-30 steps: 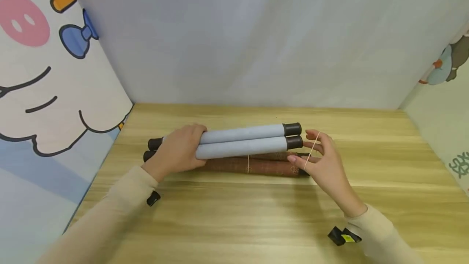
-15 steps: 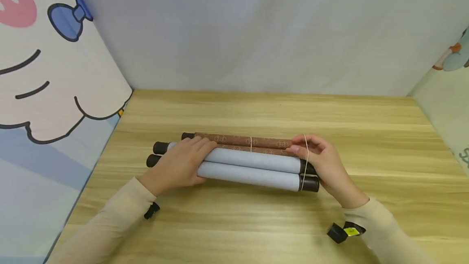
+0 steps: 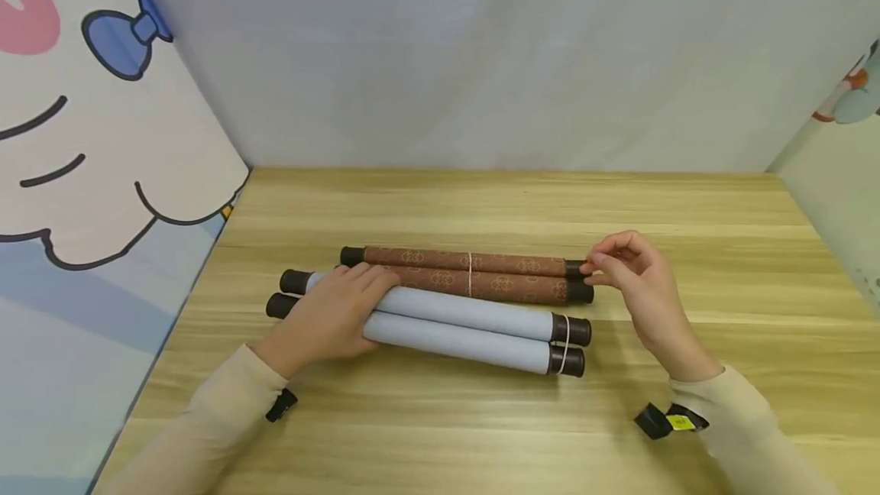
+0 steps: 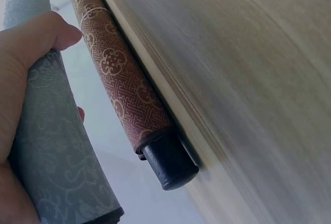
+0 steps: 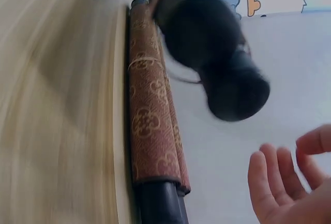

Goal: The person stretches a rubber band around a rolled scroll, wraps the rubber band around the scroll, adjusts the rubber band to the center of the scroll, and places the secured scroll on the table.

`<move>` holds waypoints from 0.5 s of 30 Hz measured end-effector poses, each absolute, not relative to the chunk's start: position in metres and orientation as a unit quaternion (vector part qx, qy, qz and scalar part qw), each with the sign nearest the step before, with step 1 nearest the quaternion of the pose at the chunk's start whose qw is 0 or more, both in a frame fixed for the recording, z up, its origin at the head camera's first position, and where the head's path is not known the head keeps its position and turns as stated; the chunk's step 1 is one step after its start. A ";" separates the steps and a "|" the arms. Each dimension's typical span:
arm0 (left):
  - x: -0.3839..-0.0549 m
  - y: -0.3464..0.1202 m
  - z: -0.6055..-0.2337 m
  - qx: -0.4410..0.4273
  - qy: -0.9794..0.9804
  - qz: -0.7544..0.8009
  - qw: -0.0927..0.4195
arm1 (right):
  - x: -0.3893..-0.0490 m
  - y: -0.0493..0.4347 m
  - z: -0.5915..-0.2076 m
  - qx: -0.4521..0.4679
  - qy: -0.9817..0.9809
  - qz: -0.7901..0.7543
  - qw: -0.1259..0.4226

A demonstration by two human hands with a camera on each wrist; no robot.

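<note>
My left hand (image 3: 337, 313) grips a pair of pale blue rolled scrolls (image 3: 461, 319) near their left end. In the left wrist view the thumb and fingers wrap round a patterned blue scroll (image 4: 62, 125). A thin rubber band (image 3: 566, 344) loops round the dark right-hand knobs of the pair. Behind it, two brown patterned scrolls (image 3: 509, 283) lie side by side on the table, a pale band (image 3: 470, 273) round their middle. Beside their right knobs is my right hand (image 3: 642, 296), fingers loosely bent. The right wrist view shows those fingers (image 5: 276, 182) holding nothing, away from the banded knobs (image 5: 207, 32).
The wood-grain table (image 3: 440, 441) meets a pale grey cloth wall (image 3: 481, 59) at the back. A panel with cartoon figures (image 3: 124, 143) stands along the left side. Another printed panel (image 3: 839, 174) borders the right.
The right hand has slipped the rubber band from its fingers onto the blue scrolls' right knobs and drawn away to the right. The blue pair has come toward the front, off the brown scrolls.
</note>
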State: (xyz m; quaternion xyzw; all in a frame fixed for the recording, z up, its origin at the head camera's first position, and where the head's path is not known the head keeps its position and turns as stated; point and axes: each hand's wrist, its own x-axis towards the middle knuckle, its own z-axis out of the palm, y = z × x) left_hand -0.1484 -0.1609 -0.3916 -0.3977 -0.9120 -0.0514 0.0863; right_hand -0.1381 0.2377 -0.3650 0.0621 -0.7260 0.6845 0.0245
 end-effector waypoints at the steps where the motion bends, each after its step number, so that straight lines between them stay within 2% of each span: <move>1: -0.148 -0.162 -0.391 -0.395 -0.913 -0.055 0.087 | -0.136 0.238 -0.365 0.073 -0.741 0.667 0.029; 9: -0.148 -0.168 -0.386 -0.374 -0.920 -0.071 0.093 | -0.119 0.236 -0.367 0.177 -0.852 0.489 0.060; 15: -0.143 -0.171 -0.387 -0.370 -0.922 -0.076 0.082 | -0.110 0.233 -0.367 0.200 -0.867 0.449 0.084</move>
